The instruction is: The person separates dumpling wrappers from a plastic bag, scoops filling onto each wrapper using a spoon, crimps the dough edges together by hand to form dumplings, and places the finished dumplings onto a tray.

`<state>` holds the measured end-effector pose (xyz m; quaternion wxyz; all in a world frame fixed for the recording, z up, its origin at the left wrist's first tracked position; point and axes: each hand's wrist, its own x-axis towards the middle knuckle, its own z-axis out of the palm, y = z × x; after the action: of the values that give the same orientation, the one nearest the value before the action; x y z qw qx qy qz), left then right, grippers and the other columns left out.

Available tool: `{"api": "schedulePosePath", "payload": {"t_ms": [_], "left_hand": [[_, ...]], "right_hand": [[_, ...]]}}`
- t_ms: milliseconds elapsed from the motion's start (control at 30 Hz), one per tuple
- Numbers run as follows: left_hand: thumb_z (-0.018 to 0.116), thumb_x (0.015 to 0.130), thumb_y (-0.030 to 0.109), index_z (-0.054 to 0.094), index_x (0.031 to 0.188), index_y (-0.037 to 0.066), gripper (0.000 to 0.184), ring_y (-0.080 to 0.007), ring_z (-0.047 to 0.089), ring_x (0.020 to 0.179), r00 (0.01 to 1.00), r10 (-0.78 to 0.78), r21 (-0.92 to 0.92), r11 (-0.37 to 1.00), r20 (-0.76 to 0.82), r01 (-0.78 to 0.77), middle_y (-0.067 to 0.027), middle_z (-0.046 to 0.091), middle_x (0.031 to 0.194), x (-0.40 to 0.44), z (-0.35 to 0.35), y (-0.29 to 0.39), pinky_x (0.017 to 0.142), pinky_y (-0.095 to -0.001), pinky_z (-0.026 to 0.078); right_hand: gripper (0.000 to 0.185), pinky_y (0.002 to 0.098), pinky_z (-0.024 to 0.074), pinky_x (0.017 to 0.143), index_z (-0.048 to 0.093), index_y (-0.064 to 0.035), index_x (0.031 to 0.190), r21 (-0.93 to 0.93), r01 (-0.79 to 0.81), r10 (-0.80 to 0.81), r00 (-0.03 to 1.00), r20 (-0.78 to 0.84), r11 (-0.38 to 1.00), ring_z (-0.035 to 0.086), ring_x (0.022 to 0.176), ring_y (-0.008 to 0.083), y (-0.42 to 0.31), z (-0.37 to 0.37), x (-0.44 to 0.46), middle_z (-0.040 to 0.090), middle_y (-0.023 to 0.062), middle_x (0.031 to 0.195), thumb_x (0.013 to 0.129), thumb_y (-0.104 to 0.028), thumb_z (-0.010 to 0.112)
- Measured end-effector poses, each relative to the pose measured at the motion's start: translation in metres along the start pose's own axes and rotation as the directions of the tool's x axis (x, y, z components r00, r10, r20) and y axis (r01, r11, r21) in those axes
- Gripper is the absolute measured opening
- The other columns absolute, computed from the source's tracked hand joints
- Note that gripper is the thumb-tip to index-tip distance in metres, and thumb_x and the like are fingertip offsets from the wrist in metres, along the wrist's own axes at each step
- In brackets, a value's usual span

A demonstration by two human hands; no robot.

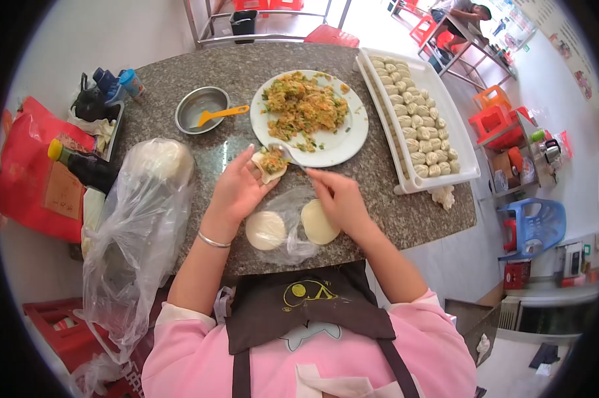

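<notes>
Between the near edge of the speckled tabletop (pixel 405 222) and a round plate (pixel 344 142) of crumbly filling (pixel 306 103), the cupped left hand (pixel 238 189) holds a filled dough wrapper (pixel 271 177); the right hand (pixel 342 202) grips a metal spoon (pixel 294 158).

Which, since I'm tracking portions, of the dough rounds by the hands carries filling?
The dough round on the left hand: it bears orange-and-green filling, while the two pale rounds on the table show none.

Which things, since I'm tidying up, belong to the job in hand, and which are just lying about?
Likely the job: filled wrapper, spoon, plate of filling, dough rounds, tray of pleated parcels.

Probably lying about: red bag, yellow-capped bottle, blue chair.
</notes>
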<state>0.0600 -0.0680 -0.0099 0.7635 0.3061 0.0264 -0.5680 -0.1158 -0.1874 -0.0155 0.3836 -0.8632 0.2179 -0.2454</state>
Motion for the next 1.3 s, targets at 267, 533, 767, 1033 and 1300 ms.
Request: {"api": "schedulePosePath", "payload": {"t_ms": [267, 533, 767, 1033, 1300], "left_hand": [[0.050, 0.095, 0.027, 0.040, 0.125, -0.007, 0.047, -0.0277, 0.053, 0.115, 1.000, 0.020, 0.092, 0.996, 0.022, -0.022, -0.0194, 0.050, 0.122, 0.001, 0.000, -0.003, 0.100, -0.0418, 0.044], [0.045, 0.098, 0.027, 0.040, 0.128, -0.003, 0.043, -0.0278, 0.053, 0.116, 0.984, 0.072, 0.031, 0.997, 0.161, -0.078, -0.0166, 0.050, 0.127, -0.014, -0.004, -0.004, 0.098, -0.0427, 0.047], [0.044, 0.098, 0.027, 0.040, 0.132, 0.003, 0.042, -0.0225, 0.055, 0.112, 0.957, 0.053, 0.125, 0.988, 0.287, -0.092, -0.0124, 0.052, 0.127, 0.003, 0.020, -0.006, 0.097, -0.0389, 0.046], [0.046, 0.097, 0.024, 0.034, 0.135, 0.001, 0.046, -0.0244, 0.052, 0.116, 0.951, 0.104, 0.098, 0.986, 0.290, -0.137, -0.0134, 0.047, 0.131, 0.029, 0.034, -0.013, 0.099, -0.0370, 0.045], [0.047, 0.096, 0.023, 0.030, 0.137, 0.000, 0.050, -0.0284, 0.047, 0.123, 0.924, 0.136, 0.112, 0.976, 0.357, -0.187, -0.0162, 0.042, 0.135, 0.033, 0.026, -0.014, 0.104, -0.0388, 0.042]], "right_hand": [[0.027, 0.0311, 0.0487, 0.062, 0.064, -0.0035, 0.111, 0.037, -0.055, 0.054, 0.998, 0.032, 0.998, 0.061, 0.065, 0.0232, -0.006, -0.005, -0.015, 0.065, 0.0161, 0.082, 0.085, -0.004, 0.059], [0.027, 0.0211, 0.0421, 0.058, 0.063, -0.0023, 0.116, 0.407, -0.344, 0.257, 0.932, 0.254, 0.846, 0.050, 0.063, 0.0037, -0.010, -0.024, -0.018, 0.060, 0.0005, 0.069, 0.091, -0.007, 0.052], [0.028, 0.0223, 0.0440, 0.059, 0.062, -0.0021, 0.117, 0.315, -0.193, 0.172, 0.981, 0.091, 0.929, 0.053, 0.062, 0.0048, -0.014, -0.024, -0.017, 0.060, 0.0012, 0.068, 0.091, -0.005, 0.053], [0.027, 0.0227, 0.0447, 0.057, 0.063, -0.0027, 0.115, 0.255, -0.125, 0.144, 0.988, -0.055, 0.959, 0.056, 0.063, 0.0075, -0.004, -0.031, -0.014, 0.063, 0.0055, 0.072, 0.089, -0.004, 0.055], [0.025, 0.0239, 0.0413, 0.053, 0.064, -0.0023, 0.112, 0.021, 0.009, -0.005, 0.985, -0.170, 1.000, 0.051, 0.059, 0.0083, 0.010, -0.035, -0.007, 0.062, 0.0062, 0.076, 0.088, -0.004, 0.057]]}}
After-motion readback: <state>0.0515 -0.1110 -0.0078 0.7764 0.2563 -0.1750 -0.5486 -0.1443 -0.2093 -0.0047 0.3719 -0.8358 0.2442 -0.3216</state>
